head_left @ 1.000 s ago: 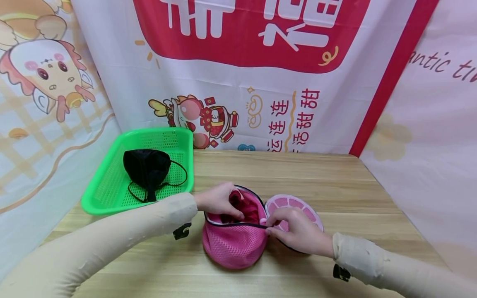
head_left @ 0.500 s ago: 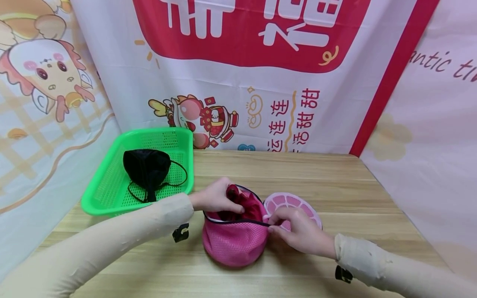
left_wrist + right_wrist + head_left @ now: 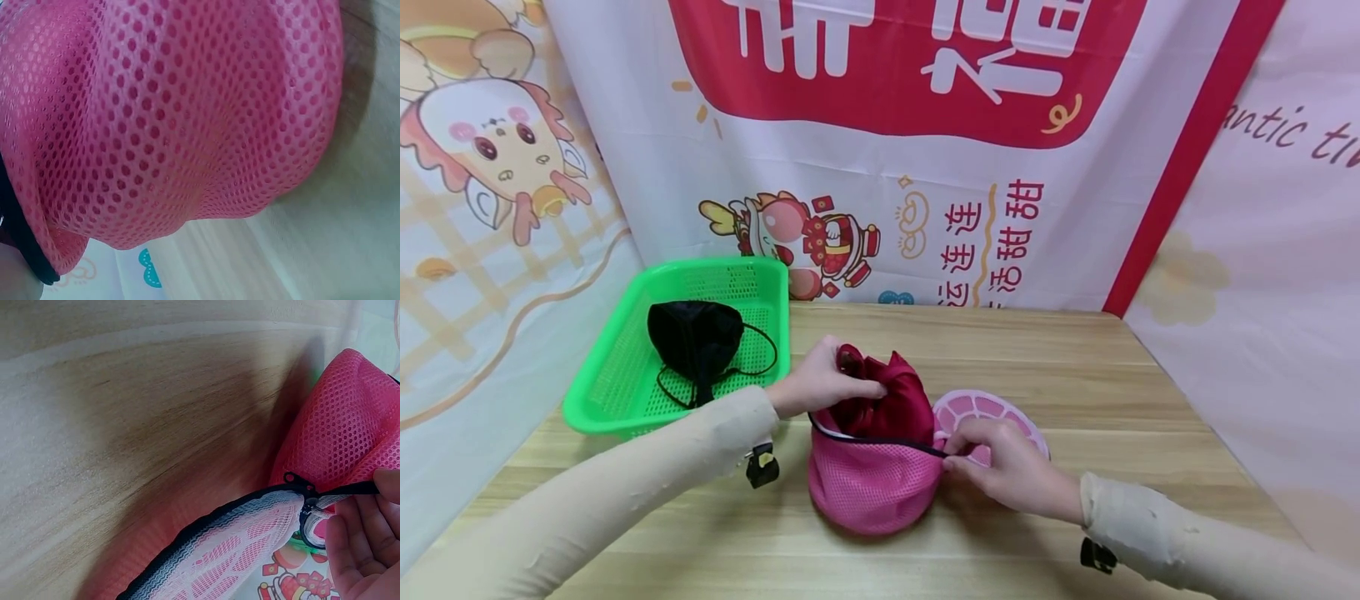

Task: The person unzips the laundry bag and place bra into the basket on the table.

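Observation:
A pink mesh laundry bag (image 3: 874, 487) stands on the table with its zipped top unfastened. Its round lid (image 3: 1022, 421), patterned like a citrus slice, hangs folded out to the right. Dark red satin cloth (image 3: 904, 404) bulges up out of the mouth. My left hand (image 3: 822, 382) grips this cloth at the mouth's left side, thumb across its front; the fingers behind are hidden. My right hand (image 3: 1011, 467) pinches the black-edged rim beside the lid's hinge. In the right wrist view, the zipper slider (image 3: 300, 481) sits just beyond those fingers. The bag's mesh side fills most of the left wrist view.
A green plastic basket (image 3: 597, 379) stands at the back left. Inside it lies a black fabric item (image 3: 694, 337) with thin cords. Printed cloth backdrops (image 3: 1037, 225) rise behind and at both sides of the wooden table (image 3: 1112, 375).
My left hand has moved up and slightly left, drawing the dark red satin cloth higher out of the bag. My right hand keeps its pinch on the rim, shifting slightly right.

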`<action>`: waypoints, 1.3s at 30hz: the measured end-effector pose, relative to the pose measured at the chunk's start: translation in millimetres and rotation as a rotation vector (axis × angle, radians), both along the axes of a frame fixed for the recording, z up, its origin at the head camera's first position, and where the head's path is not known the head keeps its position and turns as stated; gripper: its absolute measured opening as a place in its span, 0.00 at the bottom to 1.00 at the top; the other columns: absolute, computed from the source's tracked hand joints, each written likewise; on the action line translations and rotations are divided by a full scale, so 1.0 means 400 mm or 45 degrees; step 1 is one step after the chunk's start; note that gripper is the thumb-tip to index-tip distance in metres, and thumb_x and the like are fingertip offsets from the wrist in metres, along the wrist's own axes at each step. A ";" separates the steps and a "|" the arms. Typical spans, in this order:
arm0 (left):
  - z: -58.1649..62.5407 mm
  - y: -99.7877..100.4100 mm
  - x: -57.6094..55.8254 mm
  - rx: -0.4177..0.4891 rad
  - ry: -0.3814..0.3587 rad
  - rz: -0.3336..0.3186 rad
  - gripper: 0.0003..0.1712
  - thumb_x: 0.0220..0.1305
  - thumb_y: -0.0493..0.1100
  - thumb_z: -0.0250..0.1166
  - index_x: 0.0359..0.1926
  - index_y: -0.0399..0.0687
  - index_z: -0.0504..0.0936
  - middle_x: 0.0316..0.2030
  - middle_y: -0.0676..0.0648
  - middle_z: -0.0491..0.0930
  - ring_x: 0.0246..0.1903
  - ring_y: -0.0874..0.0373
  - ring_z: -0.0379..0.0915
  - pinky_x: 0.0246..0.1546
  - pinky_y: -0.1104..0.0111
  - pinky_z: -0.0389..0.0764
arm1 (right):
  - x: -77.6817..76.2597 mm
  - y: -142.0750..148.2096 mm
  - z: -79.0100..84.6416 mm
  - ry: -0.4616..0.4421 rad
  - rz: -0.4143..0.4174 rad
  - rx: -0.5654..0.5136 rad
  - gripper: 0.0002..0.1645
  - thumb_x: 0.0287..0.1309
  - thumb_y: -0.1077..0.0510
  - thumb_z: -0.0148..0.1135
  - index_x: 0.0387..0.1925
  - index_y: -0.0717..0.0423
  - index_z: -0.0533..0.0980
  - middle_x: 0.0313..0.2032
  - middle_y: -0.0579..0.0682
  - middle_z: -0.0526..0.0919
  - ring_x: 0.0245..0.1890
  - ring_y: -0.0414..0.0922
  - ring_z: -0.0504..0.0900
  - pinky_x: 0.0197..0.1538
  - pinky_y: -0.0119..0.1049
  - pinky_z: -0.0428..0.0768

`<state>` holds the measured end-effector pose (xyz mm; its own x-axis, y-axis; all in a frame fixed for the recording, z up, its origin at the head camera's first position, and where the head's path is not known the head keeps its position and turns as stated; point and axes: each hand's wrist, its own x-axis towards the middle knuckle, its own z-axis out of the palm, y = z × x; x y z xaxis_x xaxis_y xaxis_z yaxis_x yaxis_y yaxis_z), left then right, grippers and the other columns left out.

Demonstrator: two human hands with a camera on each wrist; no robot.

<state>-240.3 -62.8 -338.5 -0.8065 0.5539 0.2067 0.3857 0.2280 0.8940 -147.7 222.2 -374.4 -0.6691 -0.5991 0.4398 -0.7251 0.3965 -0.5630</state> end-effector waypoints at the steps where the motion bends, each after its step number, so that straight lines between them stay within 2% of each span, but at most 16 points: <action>1: 0.001 -0.001 0.001 0.030 -0.028 0.020 0.10 0.51 0.41 0.77 0.25 0.40 0.85 0.22 0.47 0.84 0.19 0.63 0.68 0.20 0.71 0.73 | 0.000 0.001 0.000 0.005 0.002 -0.003 0.06 0.57 0.65 0.70 0.31 0.51 0.80 0.30 0.38 0.81 0.34 0.36 0.80 0.38 0.37 0.83; 7: 0.010 -0.003 0.002 0.203 -0.176 0.142 0.12 0.51 0.42 0.78 0.34 0.39 0.88 0.30 0.43 0.86 0.29 0.57 0.78 0.31 0.68 0.80 | -0.002 0.006 -0.001 0.029 0.009 -0.012 0.06 0.57 0.64 0.70 0.31 0.51 0.80 0.30 0.37 0.81 0.33 0.36 0.80 0.37 0.37 0.83; 12: 0.023 0.000 -0.009 0.382 -0.312 0.248 0.16 0.50 0.41 0.78 0.38 0.38 0.86 0.35 0.42 0.86 0.34 0.55 0.81 0.37 0.65 0.83 | -0.005 0.009 -0.004 0.038 0.024 -0.021 0.04 0.61 0.59 0.68 0.31 0.52 0.81 0.32 0.36 0.81 0.34 0.36 0.81 0.37 0.37 0.83; 15: 0.035 0.001 -0.016 0.463 -0.363 0.308 0.18 0.50 0.42 0.78 0.41 0.38 0.85 0.38 0.42 0.85 0.37 0.54 0.81 0.40 0.64 0.83 | -0.004 0.009 -0.004 0.046 0.024 -0.019 0.04 0.59 0.61 0.69 0.31 0.51 0.81 0.32 0.36 0.82 0.33 0.36 0.81 0.37 0.37 0.83; 20: 0.054 -0.001 -0.023 0.546 -0.376 0.358 0.19 0.51 0.41 0.78 0.43 0.41 0.84 0.40 0.44 0.85 0.41 0.54 0.79 0.44 0.65 0.80 | -0.003 0.008 0.000 0.035 0.011 -0.012 0.10 0.53 0.68 0.71 0.31 0.51 0.80 0.31 0.37 0.82 0.33 0.35 0.81 0.37 0.37 0.83; 30: 0.107 -0.004 -0.026 0.686 -0.329 0.423 0.25 0.52 0.40 0.77 0.50 0.39 0.79 0.41 0.45 0.84 0.42 0.56 0.79 0.48 0.65 0.79 | -0.003 0.006 0.011 0.086 0.015 0.010 0.10 0.52 0.69 0.71 0.31 0.53 0.81 0.31 0.38 0.82 0.33 0.36 0.81 0.37 0.37 0.83; 33: 0.118 -0.010 -0.027 0.701 -0.333 0.434 0.25 0.52 0.40 0.77 0.51 0.41 0.79 0.42 0.46 0.84 0.42 0.56 0.80 0.49 0.64 0.78 | -0.005 0.006 0.013 0.071 0.022 0.012 0.09 0.52 0.68 0.72 0.31 0.52 0.82 0.30 0.38 0.82 0.33 0.36 0.81 0.37 0.36 0.83; 39: 0.125 -0.034 -0.032 0.666 -0.327 0.474 0.22 0.52 0.41 0.78 0.47 0.42 0.81 0.40 0.47 0.85 0.43 0.55 0.79 0.51 0.64 0.77 | -0.009 0.006 0.021 0.052 -0.081 0.077 0.07 0.49 0.59 0.77 0.28 0.44 0.86 0.28 0.28 0.82 0.29 0.38 0.81 0.35 0.36 0.79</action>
<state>-253.2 -76.2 -288.6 -0.9828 0.1100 0.1486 0.1271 -0.1821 0.9750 -151.2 224.8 -365.9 -0.6888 -0.5823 0.4318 -0.7193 0.4747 -0.5072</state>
